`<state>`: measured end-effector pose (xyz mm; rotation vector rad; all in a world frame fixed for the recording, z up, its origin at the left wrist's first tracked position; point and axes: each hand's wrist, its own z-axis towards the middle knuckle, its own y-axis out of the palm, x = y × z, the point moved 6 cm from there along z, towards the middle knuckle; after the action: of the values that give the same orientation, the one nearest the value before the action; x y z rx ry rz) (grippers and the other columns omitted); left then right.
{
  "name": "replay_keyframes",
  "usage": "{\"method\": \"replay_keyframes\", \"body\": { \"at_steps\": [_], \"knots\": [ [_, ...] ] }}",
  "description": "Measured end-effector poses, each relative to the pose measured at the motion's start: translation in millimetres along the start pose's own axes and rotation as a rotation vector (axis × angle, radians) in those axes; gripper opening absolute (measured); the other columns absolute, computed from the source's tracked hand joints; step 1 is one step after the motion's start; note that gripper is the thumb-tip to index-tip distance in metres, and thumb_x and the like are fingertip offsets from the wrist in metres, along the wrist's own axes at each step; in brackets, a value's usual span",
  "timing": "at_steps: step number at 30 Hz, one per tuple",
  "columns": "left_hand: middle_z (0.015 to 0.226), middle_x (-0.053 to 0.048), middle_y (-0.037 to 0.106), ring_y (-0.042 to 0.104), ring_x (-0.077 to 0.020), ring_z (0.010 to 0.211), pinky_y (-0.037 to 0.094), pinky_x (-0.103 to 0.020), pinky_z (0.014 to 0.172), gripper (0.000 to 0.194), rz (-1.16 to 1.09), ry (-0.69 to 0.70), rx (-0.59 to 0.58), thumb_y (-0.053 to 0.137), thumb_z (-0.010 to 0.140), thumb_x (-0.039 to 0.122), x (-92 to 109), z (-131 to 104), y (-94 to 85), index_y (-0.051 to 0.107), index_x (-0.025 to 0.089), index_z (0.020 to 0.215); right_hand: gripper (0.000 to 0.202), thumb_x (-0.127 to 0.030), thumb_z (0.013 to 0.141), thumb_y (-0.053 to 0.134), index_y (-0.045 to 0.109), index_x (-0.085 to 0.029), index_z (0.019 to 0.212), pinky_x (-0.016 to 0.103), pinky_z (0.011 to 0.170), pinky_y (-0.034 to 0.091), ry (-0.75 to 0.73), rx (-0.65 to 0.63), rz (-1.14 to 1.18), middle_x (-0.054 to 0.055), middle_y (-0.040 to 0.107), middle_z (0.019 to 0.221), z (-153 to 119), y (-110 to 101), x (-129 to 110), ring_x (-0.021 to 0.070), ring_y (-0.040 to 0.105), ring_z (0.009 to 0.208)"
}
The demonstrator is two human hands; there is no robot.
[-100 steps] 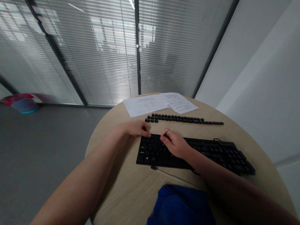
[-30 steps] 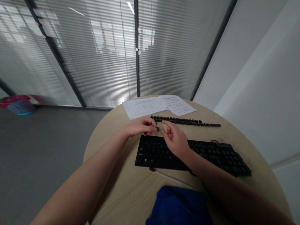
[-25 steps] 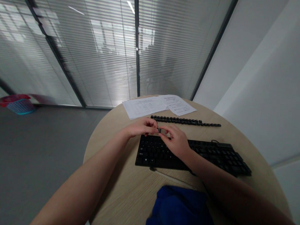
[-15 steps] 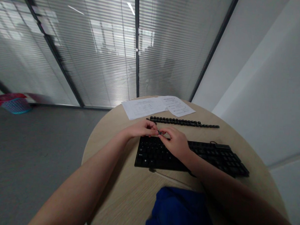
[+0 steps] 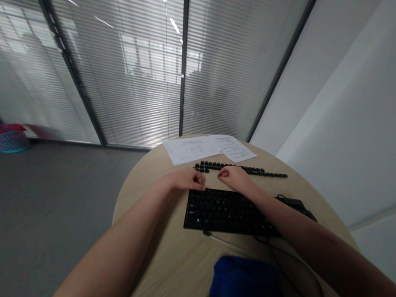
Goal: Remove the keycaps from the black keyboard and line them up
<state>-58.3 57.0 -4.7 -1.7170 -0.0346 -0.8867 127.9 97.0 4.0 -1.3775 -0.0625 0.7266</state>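
My right hand (image 5: 236,178) pinches a small black keycap (image 5: 219,176) between thumb and fingertips, just above the table and in front of a row of loose keycaps (image 5: 213,165). Below it lies a black keyboard (image 5: 228,214), partly covered by my right forearm. My left hand (image 5: 188,179) is at the keyboard's upper left corner, with fingers loosely curled and the thumb apart from them, its tip at the keyboard's back edge. I see nothing held in it. A few keycaps of a second short row (image 5: 203,170) lie just beyond its fingers.
Printed sheets of paper (image 5: 191,149) lie at the back of the round wooden table (image 5: 168,260). A cable (image 5: 298,260) loops in front of the keyboard, near blue cloth (image 5: 245,282). A blue and red basket (image 5: 10,139) stands on the floor at the far left.
My hands have parted. The right one has moved right and away from the keyboard, carrying the keycap towards the loose row; the left stays near the keyboard's corner. The view has shifted slightly.
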Motion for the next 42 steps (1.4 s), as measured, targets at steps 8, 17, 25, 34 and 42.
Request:
{"method": "replay_keyframes", "body": {
  "at_steps": [8, 17, 25, 34, 42],
  "knots": [
    [0.066, 0.002, 0.065, 0.056, -0.0147, 0.064, 0.035, -0.025, 0.058, 0.025, 0.008, 0.004, -0.060, 0.069, 0.073, 0.045, -9.7, 2.2, 4.3, 0.071, 0.020, 0.073, 0.020, -0.031, 0.083, 0.070, 0.076, -0.023, 0.100, 0.030, 0.075, 0.050, 0.036, -0.061, 0.008, 0.002, 0.078, 0.092, 28.6, 24.0, 5.4, 0.0202, 0.071, 0.086],
    [0.069, 0.001, 0.066, 0.058, -0.0150, 0.067, 0.038, -0.026, 0.061, 0.021, 0.058, -0.028, -0.088, 0.071, 0.073, 0.041, -7.8, 1.6, 3.3, 0.070, 0.019, 0.075, 0.025, -0.038, 0.083, 0.070, 0.077, -0.025, 0.103, 0.030, 0.077, 0.050, 0.067, -0.037, -0.051, 0.001, 0.078, 0.093, 34.5, 29.4, 6.8, 0.0209, 0.071, 0.089],
    [0.069, 0.001, 0.066, 0.057, -0.0151, 0.067, 0.037, -0.027, 0.061, 0.024, 0.078, -0.018, -0.094, 0.071, 0.074, 0.043, -8.6, 2.7, 4.1, 0.071, 0.019, 0.076, 0.016, -0.032, 0.082, 0.071, 0.075, -0.025, 0.095, 0.030, 0.074, 0.049, 0.039, 0.018, -0.050, 0.000, 0.077, 0.089, 34.6, 29.7, 3.0, 0.0204, 0.070, 0.085],
    [0.071, 0.001, 0.067, 0.058, -0.0155, 0.068, 0.038, -0.027, 0.062, 0.023, 0.070, -0.038, -0.095, 0.070, 0.074, 0.042, -5.7, -0.3, 2.3, 0.070, 0.019, 0.076, 0.016, -0.031, 0.081, 0.072, 0.074, -0.026, 0.096, 0.031, 0.074, 0.049, 0.032, 0.052, -0.034, 0.000, 0.077, 0.089, 38.0, 32.8, 3.9, 0.0209, 0.069, 0.086],
    [0.070, 0.002, 0.066, 0.057, -0.0145, 0.067, 0.038, -0.026, 0.062, 0.019, 0.021, 0.007, -0.092, 0.069, 0.075, 0.038, -7.0, 1.6, 4.6, 0.069, 0.019, 0.074, 0.030, -0.039, 0.095, 0.050, 0.073, -0.019, 0.093, 0.035, 0.076, 0.050, -0.091, 0.286, 0.224, 0.007, 0.076, 0.086, 15.9, -22.6, 1.5, 0.0218, 0.068, 0.079]
  ]
}}
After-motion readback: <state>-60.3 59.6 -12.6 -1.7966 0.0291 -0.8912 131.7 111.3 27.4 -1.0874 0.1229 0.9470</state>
